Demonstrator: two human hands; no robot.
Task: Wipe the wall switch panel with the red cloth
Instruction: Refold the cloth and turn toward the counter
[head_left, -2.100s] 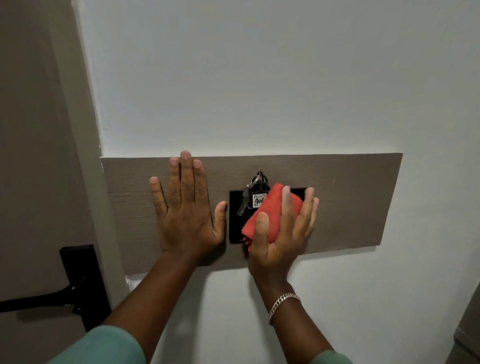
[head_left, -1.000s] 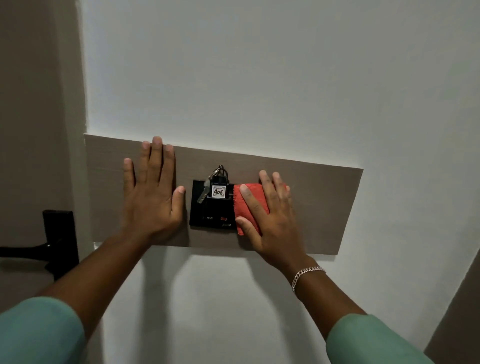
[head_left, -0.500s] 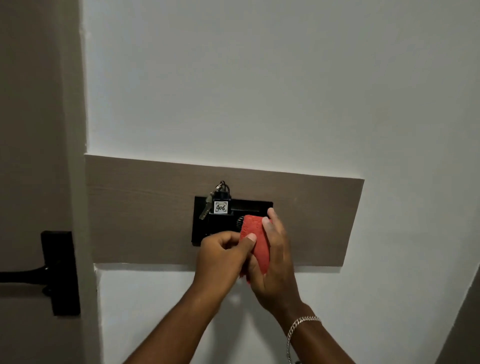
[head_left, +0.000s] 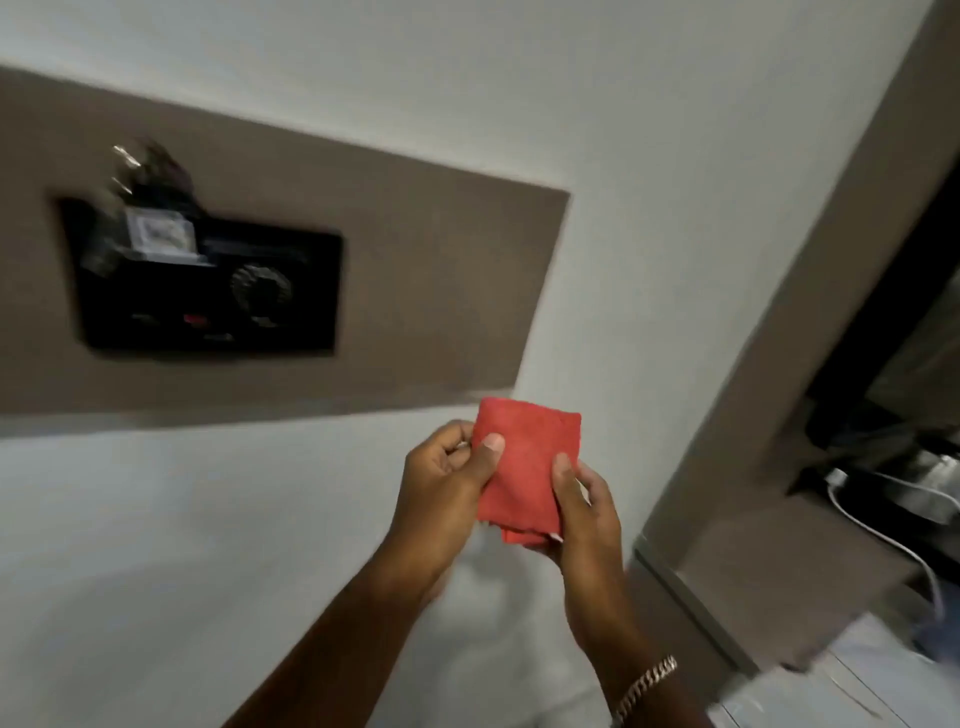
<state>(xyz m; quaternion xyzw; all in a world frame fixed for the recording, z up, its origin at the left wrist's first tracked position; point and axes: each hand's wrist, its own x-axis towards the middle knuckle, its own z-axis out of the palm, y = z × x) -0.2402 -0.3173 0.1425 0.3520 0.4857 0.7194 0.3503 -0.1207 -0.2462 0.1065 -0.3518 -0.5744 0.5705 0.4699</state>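
Subject: position of cloth relative to panel.

The panel (head_left: 208, 283), black and wider than tall, is set in a brown board (head_left: 441, 291) on the white wall (head_left: 675, 130). Its long axis runs roughly level, tilted slightly in this view. A key bunch with tag (head_left: 156, 228) hangs at the panel's upper left corner; a round dial (head_left: 261, 296) sits right of the panel's centre. Detail is blurred.

The cloth (head_left: 524, 467), red and folded to a small rectangle, lies below and to the right of the panel, clear of the board's lower edge and not touching the wall. It stands well apart from the panel.

The left hand (head_left: 447, 483) pinches the cloth's left edge, thumb on the front face. The right hand (head_left: 582, 499) grips the cloth's lower right, thumb on the front. Both hands are closed on the cloth; neither is free.

Judgement: the left hand is the nearer of the 2 to the panel. A return to wiping calls for travel up and to the left, with strokes along the panel's long axis. The key bunch is the likely snag. Whether wiping is complete cannot be told.
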